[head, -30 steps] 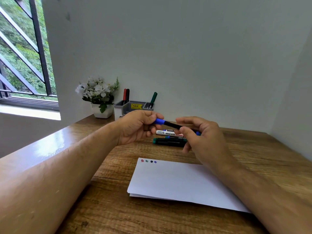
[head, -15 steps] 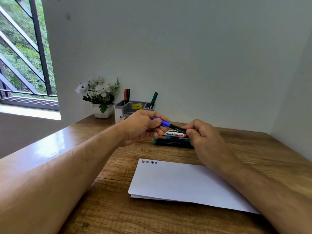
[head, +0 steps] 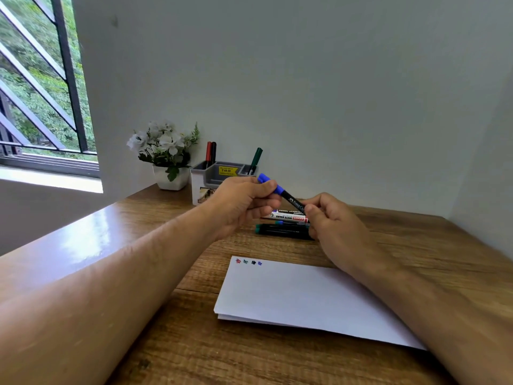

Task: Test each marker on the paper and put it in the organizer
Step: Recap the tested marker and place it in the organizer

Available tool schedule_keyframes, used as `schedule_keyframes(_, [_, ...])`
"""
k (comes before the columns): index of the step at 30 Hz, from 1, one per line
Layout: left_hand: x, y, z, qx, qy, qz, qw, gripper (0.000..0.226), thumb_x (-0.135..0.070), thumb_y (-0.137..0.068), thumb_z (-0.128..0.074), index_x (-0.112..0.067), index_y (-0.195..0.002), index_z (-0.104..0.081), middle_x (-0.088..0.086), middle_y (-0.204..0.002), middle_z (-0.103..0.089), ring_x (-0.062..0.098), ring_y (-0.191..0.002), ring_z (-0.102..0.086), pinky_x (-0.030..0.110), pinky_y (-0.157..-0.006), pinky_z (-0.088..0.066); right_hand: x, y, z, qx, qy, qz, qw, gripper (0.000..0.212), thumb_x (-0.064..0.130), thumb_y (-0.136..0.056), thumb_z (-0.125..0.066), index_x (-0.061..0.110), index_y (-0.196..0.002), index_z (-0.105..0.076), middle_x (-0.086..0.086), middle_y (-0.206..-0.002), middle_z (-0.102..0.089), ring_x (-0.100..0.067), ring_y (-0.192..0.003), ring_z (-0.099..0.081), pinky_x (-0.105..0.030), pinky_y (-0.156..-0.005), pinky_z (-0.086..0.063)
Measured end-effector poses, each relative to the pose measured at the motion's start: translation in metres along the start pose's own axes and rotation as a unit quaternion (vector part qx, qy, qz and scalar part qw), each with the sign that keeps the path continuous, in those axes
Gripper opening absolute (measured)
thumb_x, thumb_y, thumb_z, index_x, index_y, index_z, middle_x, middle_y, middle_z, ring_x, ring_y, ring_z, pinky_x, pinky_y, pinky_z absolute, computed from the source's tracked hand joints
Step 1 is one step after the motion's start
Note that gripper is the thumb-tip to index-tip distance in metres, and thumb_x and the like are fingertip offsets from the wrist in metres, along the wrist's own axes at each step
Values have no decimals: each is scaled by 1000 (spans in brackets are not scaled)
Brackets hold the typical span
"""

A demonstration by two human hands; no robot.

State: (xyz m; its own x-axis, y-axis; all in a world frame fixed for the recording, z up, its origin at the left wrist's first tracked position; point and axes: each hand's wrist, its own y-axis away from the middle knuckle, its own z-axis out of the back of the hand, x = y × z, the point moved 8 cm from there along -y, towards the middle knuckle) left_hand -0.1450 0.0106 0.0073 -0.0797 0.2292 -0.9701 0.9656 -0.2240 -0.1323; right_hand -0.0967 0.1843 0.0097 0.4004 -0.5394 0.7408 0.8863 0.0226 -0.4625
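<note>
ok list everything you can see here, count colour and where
blue marker: 1, blue cap, black barrel, held in the air between both hands
markers on table: several, exact count unclear, green-ended, black and white-bodied, lying behind the paper
markers in organizer: 3, red, black and green, standing upright
organizer: 1, grey and white, yellow sticker, by the wall
paper: small stack, white, four colour marks at top left corner
flower pot: 1, white, white flowers, left of organizer
table: 1, brown wood
left hand: grips the blue cap
right hand: pinches the barrel
</note>
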Motion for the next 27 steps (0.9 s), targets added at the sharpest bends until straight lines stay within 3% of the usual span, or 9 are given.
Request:
schedule_keyframes(4, [5, 1, -2, 0, 12, 11, 1000, 21, -21, -88, -68, -5, -101, -71, 16, -95, -76, 18, -83, -74, 21, -60, -58, 1, 2, -4, 7, 10, 7, 1000, 16, 28, -102, -50, 25, -94, -63, 8, -62, -57, -6, -53, -46, -30, -57, -37])
schedule_keyframes(6, [5, 1, -2, -1, 19, 10, 1000, 22, -20, -89, -67, -4, -104, -69, 17, -98, -76, 20, -87, -74, 23, -63, -60, 2, 2, -2, 7, 19, 15, 1000, 13, 29, -101, -52, 26, -97, -64, 7, -62, -61, -2, -51, -49, -21, -55, -36])
schedule_keyframes(10, [-6, -2, 7, -55, 34, -29, 998, 17, -19, -94, -63, -6, -105, -66, 13, -88, -77, 16, -78, -75, 23, -62, -60, 3, 3, 6, -44, 46, 20, 998, 11, 31, -98, -60, 31, -107, -64, 15, -84, -69, 9, -74, -60, -4, -59, -39])
schedule_keyframes(13, [-20, -2, 26, -119, 0, -80, 990, 15, -21, -95, -62, -8, -102, -67, 8, -78, -77, 13, -71, -73, 21, -61, -59, 3, 3, 11, -59, 87, 17, 994, 24, 25, -96, -61, 28, -119, -67, 23, -87, -63, 11, -75, -57, 2, -61, -37])
schedule_keyframes(18, [-42, -1, 48, -188, -91, -155, 966, 14, -23, -96, -62, -11, -101, -67, 2, -74, -76, 12, -71, -72, 24, -67, -60, 3, 5, 10, -30, 152, 20, 988, 29, 21, -95, -61, 25, -123, -70, 12, -95, -68, 0, -79, -56, -4, -62, -35])
schedule_keyframes(21, [-66, -6, 56, -250, -102, -202, 941, 9, -23, -96, -62, -15, -96, -66, 4, -80, -76, 16, -76, -73, 33, -76, -61, 8, 7, 8, -20, 176, 28, 984, 27, 23, -94, -62, 26, -120, -71, 10, -100, -71, -3, -82, -54, -15, -72, -36])
schedule_keyframes(24, [-102, -10, 57, -306, -147, -269, 902, 6, -24, -97, -60, -19, -96, -64, 3, -85, -73, 14, -77, -72, 40, -83, -60, 9, 8, 6, -8, 182, 27, 983, 25, 25, -94, -63, 29, -117, -71, 16, -88, -69, 0, -71, -56, -10, -60, -38])
schedule_keyframes(27, [-133, -13, 51, -346, -227, -326, 850, 2, -24, -96, -60, -25, -95, -62, -4, -86, -71, 11, -81, -71, 38, -86, -57, 7, 8, 6, 4, 180, 24, 983, 23, 25, -94, -64, 30, -116, -71, 16, -82, -66, 3, -68, -55, -3, -61, -40])
